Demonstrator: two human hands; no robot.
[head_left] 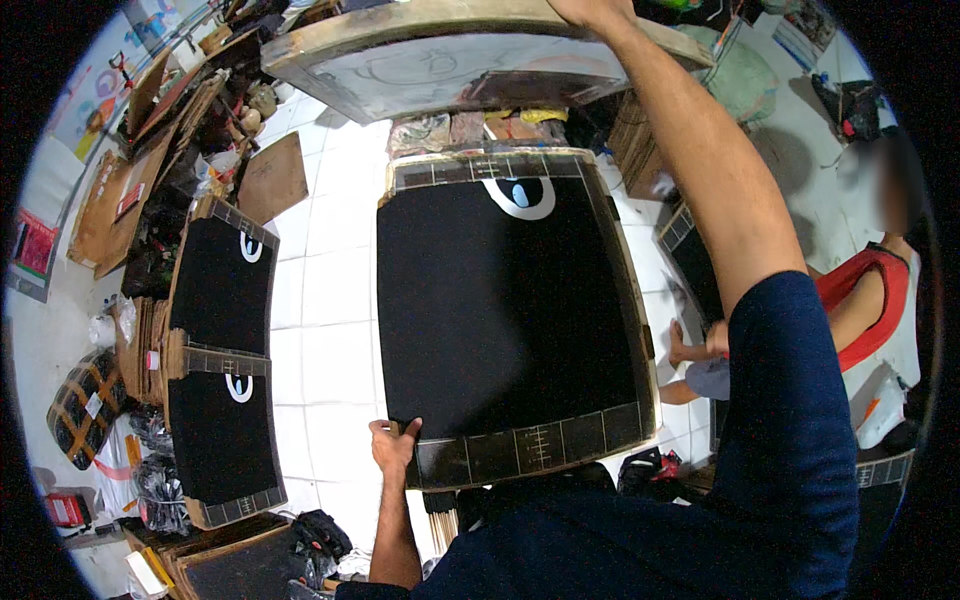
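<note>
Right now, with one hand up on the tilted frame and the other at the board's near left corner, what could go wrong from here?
1. The frame could drop onto the board if the right hand on its top edge slips.
2. The left hand could get pinched at that corner if the frame falls.
3. The eye picture on the black cloth might smear if wet; I can't tell.

A framed screen [430,82] and black printed panels [490,310] show a printing workshop.
</note>
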